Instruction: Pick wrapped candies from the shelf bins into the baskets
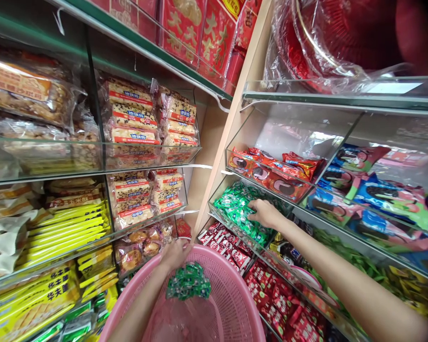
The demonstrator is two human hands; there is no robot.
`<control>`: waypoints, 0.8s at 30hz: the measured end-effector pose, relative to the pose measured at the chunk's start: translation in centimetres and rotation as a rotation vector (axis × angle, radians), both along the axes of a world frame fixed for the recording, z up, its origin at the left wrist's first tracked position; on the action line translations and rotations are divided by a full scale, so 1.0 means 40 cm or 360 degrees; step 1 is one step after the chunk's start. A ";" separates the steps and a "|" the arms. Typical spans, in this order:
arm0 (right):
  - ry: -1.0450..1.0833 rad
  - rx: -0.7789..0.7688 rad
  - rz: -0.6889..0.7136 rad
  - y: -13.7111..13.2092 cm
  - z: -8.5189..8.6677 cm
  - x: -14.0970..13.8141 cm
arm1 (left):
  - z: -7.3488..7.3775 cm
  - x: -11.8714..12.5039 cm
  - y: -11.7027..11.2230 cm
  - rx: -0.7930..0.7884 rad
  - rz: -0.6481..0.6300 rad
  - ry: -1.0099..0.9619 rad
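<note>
My right hand is over a glass compartment of small green-wrapped candies. Its fingers are bent and a little apart, with the tips at the candies and none seen lifted. My left hand grips the far rim of a pink plastic basket, its fingers bent over the edge and partly hidden. Inside the basket, below that hand, lies a heap of green-wrapped candies. The basket's near side runs out of the frame.
Glass-fronted shelves hold red-wrapped snacks, blue cookie packs, red candies, sesame sachima bars and yellow wafer packs. A wooden post divides the two shelf units. Glass lips edge the compartments.
</note>
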State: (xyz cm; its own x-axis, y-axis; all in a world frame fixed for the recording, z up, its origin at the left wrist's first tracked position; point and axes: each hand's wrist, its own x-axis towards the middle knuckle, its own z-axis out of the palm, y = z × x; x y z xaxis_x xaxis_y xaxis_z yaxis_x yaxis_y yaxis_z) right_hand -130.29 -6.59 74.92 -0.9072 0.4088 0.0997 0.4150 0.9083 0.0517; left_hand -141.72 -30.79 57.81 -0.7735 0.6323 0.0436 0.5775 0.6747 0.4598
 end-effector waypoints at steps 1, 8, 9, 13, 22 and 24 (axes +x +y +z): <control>-0.0037 0.0027 -0.0013 -0.005 -0.002 0.001 | 0.000 -0.001 -0.001 -0.0006 0.0002 -0.0005; -0.0003 0.0056 -0.0037 -0.003 0.010 0.003 | 0.002 0.000 -0.005 0.0010 0.0000 0.0004; 0.0019 0.0044 -0.0034 0.000 0.011 0.003 | 0.001 0.000 -0.005 0.0000 0.0006 0.0003; -0.0040 0.0034 -0.0031 -0.003 -0.005 0.004 | -0.004 0.002 -0.001 -0.0025 -0.0004 0.0009; -0.0253 0.0216 -0.0198 -0.069 -0.049 -0.003 | -0.003 0.006 -0.002 -0.0033 -0.0009 -0.0015; -0.0287 0.0249 -0.0217 -0.075 -0.048 -0.004 | -0.004 0.005 -0.005 -0.0035 0.0006 -0.0017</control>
State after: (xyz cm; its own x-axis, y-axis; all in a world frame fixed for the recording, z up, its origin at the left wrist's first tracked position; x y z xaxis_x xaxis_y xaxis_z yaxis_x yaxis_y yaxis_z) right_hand -130.43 -9.58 73.02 -0.8538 0.5205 0.0131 0.5041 0.8201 0.2709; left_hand -141.50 -30.99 57.66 -0.7761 0.6303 0.0217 0.5703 0.6867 0.4509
